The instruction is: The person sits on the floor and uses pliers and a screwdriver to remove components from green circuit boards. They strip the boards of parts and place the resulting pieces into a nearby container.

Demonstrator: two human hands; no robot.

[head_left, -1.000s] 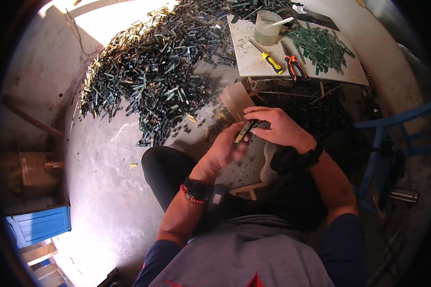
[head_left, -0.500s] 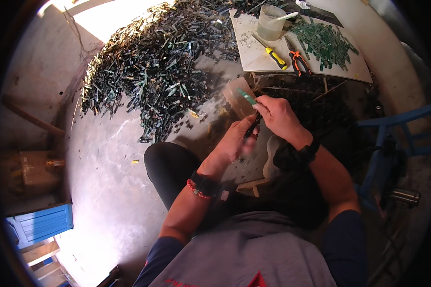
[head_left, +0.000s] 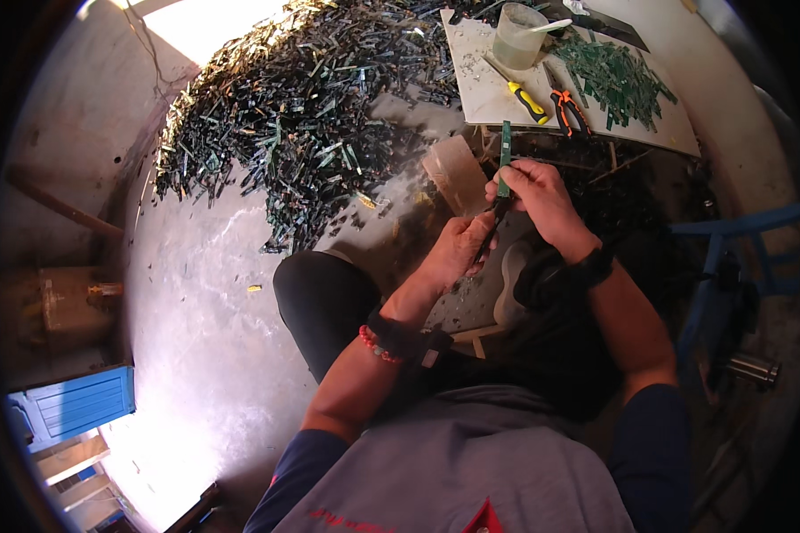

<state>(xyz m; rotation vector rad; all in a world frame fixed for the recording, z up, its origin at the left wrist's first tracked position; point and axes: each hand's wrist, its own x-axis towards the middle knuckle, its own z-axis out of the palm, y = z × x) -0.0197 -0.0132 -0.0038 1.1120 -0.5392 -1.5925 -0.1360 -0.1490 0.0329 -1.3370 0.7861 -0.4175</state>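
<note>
Between the thumb and fingers of my right hand (head_left: 547, 204) is a narrow green strip (head_left: 506, 142), like a slim circuit board. It points away from me, nearly straight up in the view, with small pale marks on it. My left hand (head_left: 458, 250) is closed around a thin dark piece (head_left: 500, 211) just below the strip's lower end. The hands are close together above my lap. Whether the strip and the dark piece are joined is hidden by my fingers.
A big heap of dark strips (head_left: 320, 115) covers the floor ahead. On a pale board (head_left: 480, 102) at far right are a cloudy cup (head_left: 517, 40), a yellow-black screwdriver (head_left: 526, 102), orange-black pliers (head_left: 569, 108) and piled green strips (head_left: 618, 75). A translucent container (head_left: 453, 173) stands beyond my hands.
Both hands have shifted a little to the right in the view. The green strip has swung from leaning left to nearly upright. My left fingers are less blurred.
</note>
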